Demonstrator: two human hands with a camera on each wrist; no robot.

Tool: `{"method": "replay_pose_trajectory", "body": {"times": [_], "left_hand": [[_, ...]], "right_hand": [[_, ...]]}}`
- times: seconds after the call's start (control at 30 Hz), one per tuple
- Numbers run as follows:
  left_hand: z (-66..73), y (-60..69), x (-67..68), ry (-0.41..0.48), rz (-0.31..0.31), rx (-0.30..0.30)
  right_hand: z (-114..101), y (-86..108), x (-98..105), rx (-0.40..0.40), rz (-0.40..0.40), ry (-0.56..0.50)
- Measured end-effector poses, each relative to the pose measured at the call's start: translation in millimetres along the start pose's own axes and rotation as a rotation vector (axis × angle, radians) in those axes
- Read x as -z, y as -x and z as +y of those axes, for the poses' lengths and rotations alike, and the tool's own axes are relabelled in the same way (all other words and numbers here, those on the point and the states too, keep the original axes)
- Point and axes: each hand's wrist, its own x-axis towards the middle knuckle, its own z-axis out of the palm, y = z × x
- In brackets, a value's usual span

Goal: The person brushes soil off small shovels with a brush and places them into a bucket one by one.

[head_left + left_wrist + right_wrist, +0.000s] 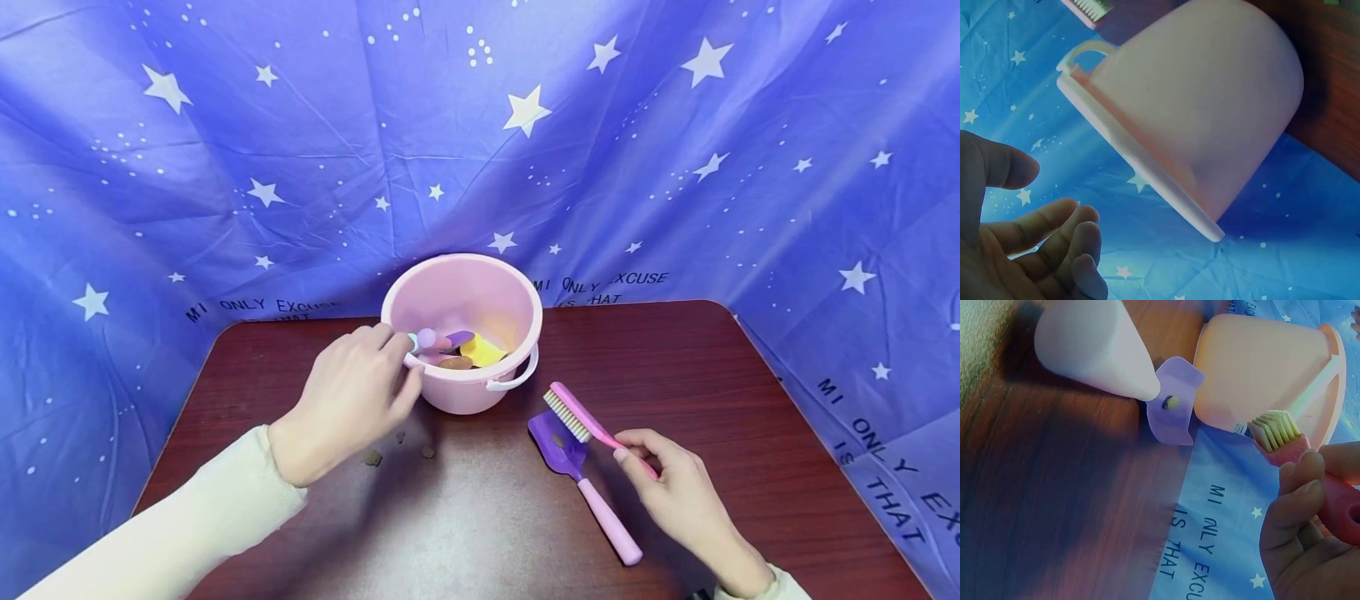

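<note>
My right hand [678, 492] grips a pink-handled brush [582, 408] with pale bristles. The brush is held above a toy shovel [611, 523], which lies on the table with its purple blade toward the bucket. On that blade rests a small brownish bit [1170, 402]. By the near left rim of a pink bucket [465, 393] is my left hand [352, 387]. In the left wrist view, its fingers [1054, 219] are loosely bent, with nothing between them and the thumb, apart from the rim. Inside the bucket lie a yellow piece [483, 352], a purple piece [460, 338] and a brown piece [455, 363].
Several small brown crumbs [372, 457] lie on the dark wooden table [720, 367], below my left forearm and in front of the bucket. The bucket's white handle [517, 381] hangs at its right side. A blue starry cloth [420, 108] hangs behind the table and along both sides.
</note>
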Motion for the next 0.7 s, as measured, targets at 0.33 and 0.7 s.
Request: {"method": "replay_pose_trajectory", "body": {"times": [0.33, 0.7], "left_hand": [[5.2, 24.1, -1.5, 0.024, 0.013, 0.018], [16.6, 42.3, -10.7, 0.081, 0.064, -0.001]], "right_hand": [[2.1, 0.0, 4.7, -0.014, 0.011, 0.01], [6.7, 1.1, 8.6, -0.02, 0.019, 0.015]]}}
